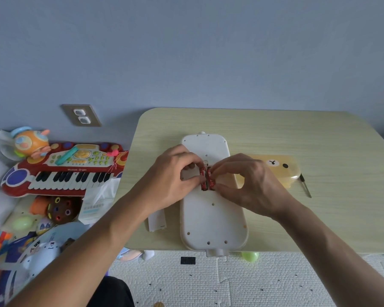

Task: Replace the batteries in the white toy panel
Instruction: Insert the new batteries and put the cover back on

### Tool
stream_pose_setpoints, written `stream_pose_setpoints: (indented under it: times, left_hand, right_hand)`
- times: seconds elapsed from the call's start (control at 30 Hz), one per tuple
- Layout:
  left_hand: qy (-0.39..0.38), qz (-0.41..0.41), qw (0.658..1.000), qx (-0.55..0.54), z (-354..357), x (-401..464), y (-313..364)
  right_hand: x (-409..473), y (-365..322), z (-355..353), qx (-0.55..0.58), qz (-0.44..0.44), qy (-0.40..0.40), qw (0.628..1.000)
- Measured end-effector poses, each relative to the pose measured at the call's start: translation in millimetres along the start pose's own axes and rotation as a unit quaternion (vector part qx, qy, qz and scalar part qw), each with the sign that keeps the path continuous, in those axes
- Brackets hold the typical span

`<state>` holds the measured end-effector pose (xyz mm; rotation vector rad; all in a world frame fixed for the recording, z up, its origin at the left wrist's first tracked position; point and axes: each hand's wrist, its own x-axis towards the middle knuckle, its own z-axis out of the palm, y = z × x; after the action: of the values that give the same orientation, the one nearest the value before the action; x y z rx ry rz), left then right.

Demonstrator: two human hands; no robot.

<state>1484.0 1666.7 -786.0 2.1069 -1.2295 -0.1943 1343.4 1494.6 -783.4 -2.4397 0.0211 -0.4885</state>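
The white toy panel (211,220) lies back side up on the low table (319,138), its long axis pointing away from me. Two red batteries (207,179) sit side by side in its open battery bay near the middle. My left hand (175,173) pinches the left battery between thumb and fingertips. My right hand (246,180) grips the right battery the same way. The bay's edges are partly hidden by my fingers. A small white battery cover (157,221) lies on the table left of the panel.
A yellow bear-face box (279,167) sits right of the panel, with a small screwdriver (305,186) beyond it. On the floor to the left lie a red toy keyboard (60,171) and several other toys. A green ball (250,256) rests below the table's front edge.
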Motion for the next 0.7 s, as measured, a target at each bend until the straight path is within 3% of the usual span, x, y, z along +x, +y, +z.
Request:
stream_pose_setpoints:
  times: [0.3, 0.53, 0.7]
  left_hand:
    - [-0.001, 0.030, 0.999, 0.042, 2, -1, -5]
    - [-0.012, -0.005, 1.000, -0.020, 5, -3, -11]
    - [-0.022, -0.014, 1.000, -0.011, 5, -2, -14]
  right_hand:
    - [7, 1, 0, -0.019, 0.004, -0.024, 1.000]
    - [9, 1, 4, -0.014, 0.073, -0.009, 0.997]
    - [11, 4, 1, -0.029, 0.135, -0.047, 0.989]
